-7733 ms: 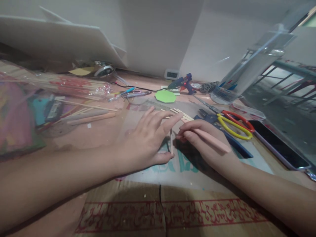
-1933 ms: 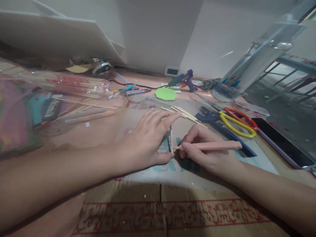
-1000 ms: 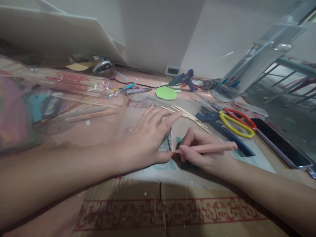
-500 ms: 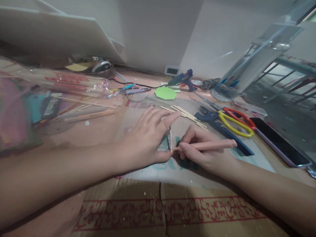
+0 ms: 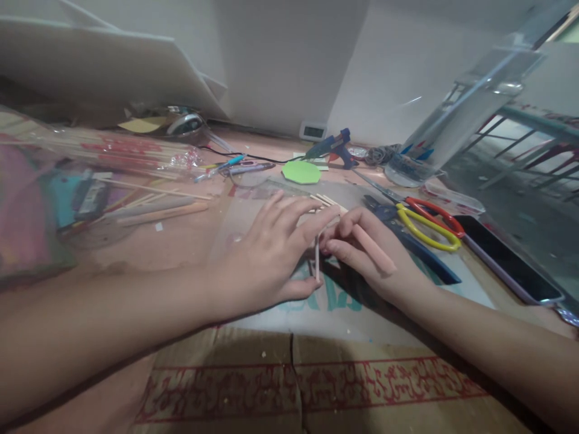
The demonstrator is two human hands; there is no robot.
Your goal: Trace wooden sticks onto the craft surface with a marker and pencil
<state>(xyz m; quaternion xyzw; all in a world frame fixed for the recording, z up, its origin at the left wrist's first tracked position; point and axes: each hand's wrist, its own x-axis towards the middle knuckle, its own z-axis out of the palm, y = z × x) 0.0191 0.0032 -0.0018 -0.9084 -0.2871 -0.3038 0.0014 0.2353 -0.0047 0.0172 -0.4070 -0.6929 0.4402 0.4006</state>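
My left hand [image 5: 280, 250] pinches a thin pale stick [image 5: 317, 262] between thumb and fingertips, over a translucent sheet [image 5: 330, 322] with teal lettering. Close to the stick's far end is my right hand [image 5: 377, 253], fingers curled round a peach-coloured pen [image 5: 373, 248]. The pen slants with its blunt back end toward me; its tip is hidden by the fingers. Behind the hands lie several short wooden sticks [image 5: 323, 201], partly covered by them.
Cardboard [image 5: 226, 386] lies under the sheet. Right of my hands are blue-handled pliers [image 5: 427, 259], red-and-yellow-handled scissors [image 5: 427, 232] and a phone [image 5: 511, 259]. Farther back are a green paper octagon [image 5: 301, 172], a glue gun [image 5: 332, 146] and a clear container [image 5: 420, 157]. Bagged sticks [image 5: 122, 147] lie left.
My right hand has moved from the stick's near end to its far end, turning the pen so its back end points toward me. My left hand has barely moved.
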